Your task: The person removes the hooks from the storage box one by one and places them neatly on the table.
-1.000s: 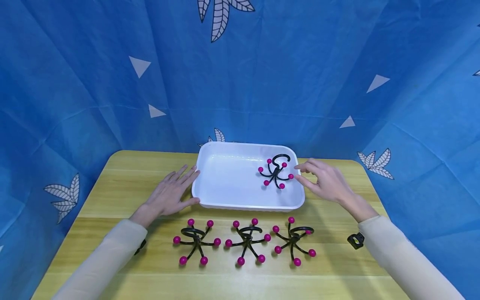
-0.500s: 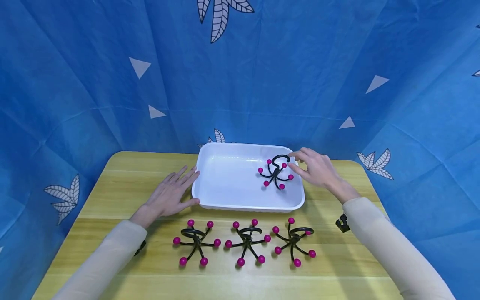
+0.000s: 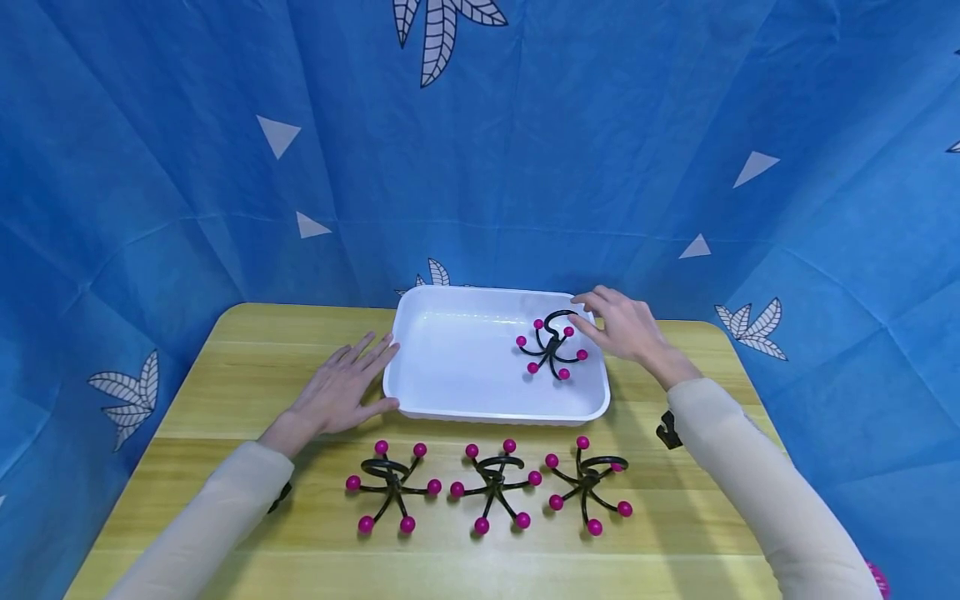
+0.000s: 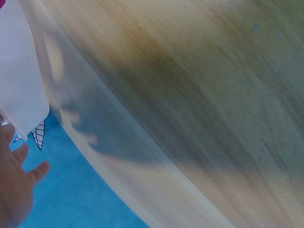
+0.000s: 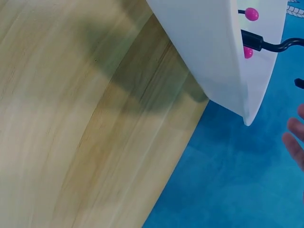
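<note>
A white tray [image 3: 442, 367] sits at the back of the wooden table. Inside its right end stands a black spider-shaped piece [image 3: 552, 343] with pink ball tips and a curled hook on top. My right hand [image 3: 626, 327] hovers over the tray's back right corner, thumb and forefinger parted beside that hook. In the right wrist view, the fingers [image 5: 295, 135] are a small gap from the hook's end [image 5: 299, 83]. My left hand [image 3: 341, 383] lies with fingers spread, its fingertips at the tray's left rim. The left wrist view catches part of that hand [image 4: 19, 185].
Three similar black pieces with pink balls stand in a row before the tray: left [image 3: 393, 483], middle [image 3: 493, 485] and right [image 3: 588, 483]. A blue curtain [image 3: 525, 167] hangs behind the table [image 3: 262, 533]. Something pink [image 3: 876, 577] shows at the lower right.
My right hand has moved left and farther back, from beside the tray's right rim to the hook of the piece in the tray. The left hand stays where it was.
</note>
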Tool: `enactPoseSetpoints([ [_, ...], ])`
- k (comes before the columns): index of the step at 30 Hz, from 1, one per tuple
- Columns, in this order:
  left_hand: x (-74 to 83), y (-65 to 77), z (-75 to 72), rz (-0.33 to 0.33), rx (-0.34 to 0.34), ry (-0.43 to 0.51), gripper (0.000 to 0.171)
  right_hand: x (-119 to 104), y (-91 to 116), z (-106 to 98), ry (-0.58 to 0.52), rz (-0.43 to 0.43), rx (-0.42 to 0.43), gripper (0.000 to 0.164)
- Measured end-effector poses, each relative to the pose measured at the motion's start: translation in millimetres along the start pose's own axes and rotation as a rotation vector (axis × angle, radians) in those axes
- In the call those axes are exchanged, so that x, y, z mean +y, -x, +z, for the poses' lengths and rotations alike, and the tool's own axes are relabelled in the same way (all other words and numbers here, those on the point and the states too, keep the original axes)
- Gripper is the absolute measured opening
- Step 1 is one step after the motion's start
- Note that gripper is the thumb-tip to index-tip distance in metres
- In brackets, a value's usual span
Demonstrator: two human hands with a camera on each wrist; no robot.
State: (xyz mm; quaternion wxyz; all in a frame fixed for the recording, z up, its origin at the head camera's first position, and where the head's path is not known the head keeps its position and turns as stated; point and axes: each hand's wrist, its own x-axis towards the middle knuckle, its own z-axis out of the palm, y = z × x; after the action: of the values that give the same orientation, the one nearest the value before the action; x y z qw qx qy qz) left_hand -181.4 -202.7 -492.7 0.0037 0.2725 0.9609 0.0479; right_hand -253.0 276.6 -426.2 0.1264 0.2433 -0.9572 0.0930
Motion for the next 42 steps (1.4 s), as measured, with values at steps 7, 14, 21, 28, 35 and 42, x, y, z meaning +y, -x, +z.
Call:
enactPoseSetpoints([
  [7,0.1,0.3,0.4,-0.002,-0.003,0.01,0.095,-2.0,-5.4,6.3,-0.006,0.014,-0.031,0.038],
  [14,-0.4,-0.5,2.2,-0.004,0.003,0.007,0.095,-10.0,-8.7,6.9,-0.002,-0.004,-0.04,0.036],
  [21,-0.2,0.1,1.7,0.0,0.007,0.008,0.095,-14.7,-10.0,5.0,0.006,-0.027,-0.041,0.026],
  [28,0.3,0.2,1.0,0.001,0.009,0.009,0.094,-16.7,-9.3,1.3,-0.021,-0.049,-0.029,0.023],
  [35,-0.2,-0.4,2.2,0.004,0.017,0.006,0.094,-19.5,-8.1,-1.1,-0.034,-0.068,-0.017,0.019],
  [42,-0.1,0.3,1.8,0.002,0.015,0.013,0.095,-19.5,-5.2,-3.2,-0.039,-0.074,-0.009,0.015],
])
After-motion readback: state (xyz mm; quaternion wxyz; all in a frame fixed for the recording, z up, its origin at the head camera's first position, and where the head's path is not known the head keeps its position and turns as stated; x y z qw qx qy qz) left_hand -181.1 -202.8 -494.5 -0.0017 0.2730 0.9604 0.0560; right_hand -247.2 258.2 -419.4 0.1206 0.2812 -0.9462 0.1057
